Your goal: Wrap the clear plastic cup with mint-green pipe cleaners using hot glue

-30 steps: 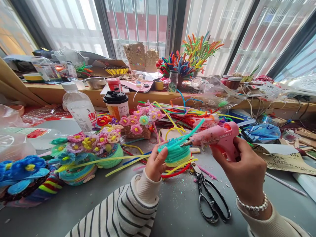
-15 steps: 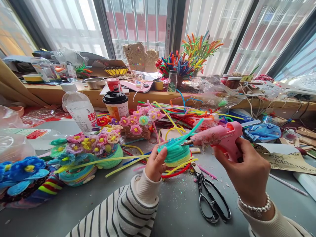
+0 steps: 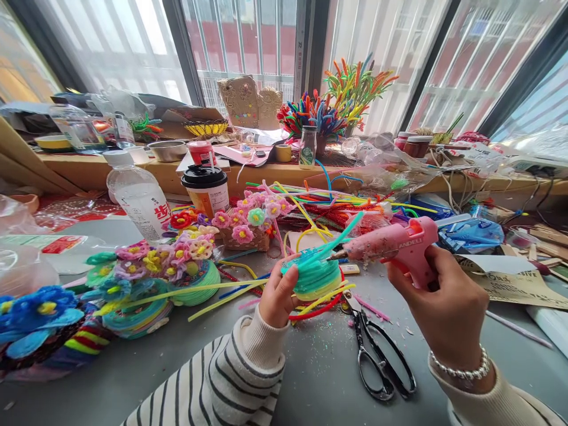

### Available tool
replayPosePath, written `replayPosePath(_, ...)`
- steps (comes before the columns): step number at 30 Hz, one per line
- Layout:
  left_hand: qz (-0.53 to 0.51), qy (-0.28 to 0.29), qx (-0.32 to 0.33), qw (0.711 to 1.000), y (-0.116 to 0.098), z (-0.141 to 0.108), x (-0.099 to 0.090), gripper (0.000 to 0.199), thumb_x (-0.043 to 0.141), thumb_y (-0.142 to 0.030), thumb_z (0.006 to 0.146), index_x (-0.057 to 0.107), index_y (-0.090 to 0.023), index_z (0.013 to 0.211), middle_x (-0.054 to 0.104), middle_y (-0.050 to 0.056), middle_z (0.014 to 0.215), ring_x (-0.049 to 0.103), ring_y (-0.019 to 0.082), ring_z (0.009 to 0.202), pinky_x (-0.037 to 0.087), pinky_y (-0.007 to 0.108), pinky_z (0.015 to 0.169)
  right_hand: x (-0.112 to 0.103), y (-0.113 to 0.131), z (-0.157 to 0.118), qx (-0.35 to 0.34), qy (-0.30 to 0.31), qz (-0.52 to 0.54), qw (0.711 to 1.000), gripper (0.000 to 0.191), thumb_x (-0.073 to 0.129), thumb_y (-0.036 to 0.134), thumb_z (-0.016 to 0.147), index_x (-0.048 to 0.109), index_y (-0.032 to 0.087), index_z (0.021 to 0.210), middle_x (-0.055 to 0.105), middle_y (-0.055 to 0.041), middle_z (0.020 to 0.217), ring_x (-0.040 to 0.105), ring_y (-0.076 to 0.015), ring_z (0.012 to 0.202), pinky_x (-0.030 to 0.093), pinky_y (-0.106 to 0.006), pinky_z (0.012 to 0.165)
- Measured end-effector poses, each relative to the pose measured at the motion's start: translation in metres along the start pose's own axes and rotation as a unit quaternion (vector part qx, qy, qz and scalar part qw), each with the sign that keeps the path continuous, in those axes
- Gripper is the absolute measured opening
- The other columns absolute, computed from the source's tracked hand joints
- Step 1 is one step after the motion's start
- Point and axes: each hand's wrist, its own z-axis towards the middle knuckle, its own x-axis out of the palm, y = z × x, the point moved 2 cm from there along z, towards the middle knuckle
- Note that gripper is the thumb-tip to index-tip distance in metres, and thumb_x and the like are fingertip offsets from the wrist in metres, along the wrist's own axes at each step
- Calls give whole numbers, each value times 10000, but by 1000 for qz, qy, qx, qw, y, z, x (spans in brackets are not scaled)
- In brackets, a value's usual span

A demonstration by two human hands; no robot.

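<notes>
My left hand (image 3: 280,293) grips a small round basket wound from pipe cleaners (image 3: 317,281), turquoise above and pale yellow below. A loose turquoise pipe cleaner end (image 3: 348,228) sticks up from it to the right. My right hand (image 3: 444,296) is wrapped round the handle of a pink hot glue gun (image 3: 394,245). The gun's metal nozzle points left, at the turquoise side of the basket; whether it touches is hard to tell. Black-handled scissors (image 3: 381,349) lie on the table just below, blades toward the basket.
Finished pipe-cleaner flower baskets (image 3: 151,278) stand at the left. A pink flower basket (image 3: 246,231), a lidded paper cup (image 3: 206,189) and a plastic bottle (image 3: 139,201) are behind. Loose pipe cleaners (image 3: 310,207) pile up at the back. Brown paper (image 3: 510,281) lies at the right.
The glue gun and right hand have shifted very slightly. The camera view has moved a little; both hands keep their hold.
</notes>
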Motion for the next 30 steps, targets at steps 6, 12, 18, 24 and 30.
replayPosePath(6,-5,13,-4,1000,-1,0,-1,626,695,-488,580,518,-195,1104,653,88,1005,635,279,888,553,327,606,1,-1,0,1,-2,-10,1000,431,510,537,715,594,141,863,582,-37,580,489,-146,466,394,-275,493)
replayPosePath(12,0,13,6,1000,-2,-2,1,603,699,-493,584,524,-200,1082,654,81,1020,641,276,877,564,336,608,1,-1,0,-10,-7,-11,1000,426,511,527,722,591,130,854,589,-44,589,490,-146,471,397,-275,495)
replayPosePath(18,-3,8,18,1000,-3,-4,4,591,707,-493,573,540,-199,1058,664,68,970,647,268,856,567,348,612,2,-4,1,-3,-8,-10,1000,449,520,518,720,596,109,887,601,-61,600,497,-155,484,407,-287,510)
replayPosePath(24,-12,19,18,1000,-3,-3,3,534,712,-476,577,559,-216,1018,666,42,952,653,246,832,568,340,614,2,-6,1,-13,-15,-17,1000,430,530,500,724,599,107,885,606,-65,606,493,-147,482,408,-282,509)
replayPosePath(30,-16,37,17,999,-2,-2,-1,544,694,-479,604,529,-215,1050,654,58,1006,646,262,868,565,332,616,1,-6,1,-47,-46,-13,998,402,558,479,723,599,105,863,590,-39,577,470,-126,450,391,-258,468)
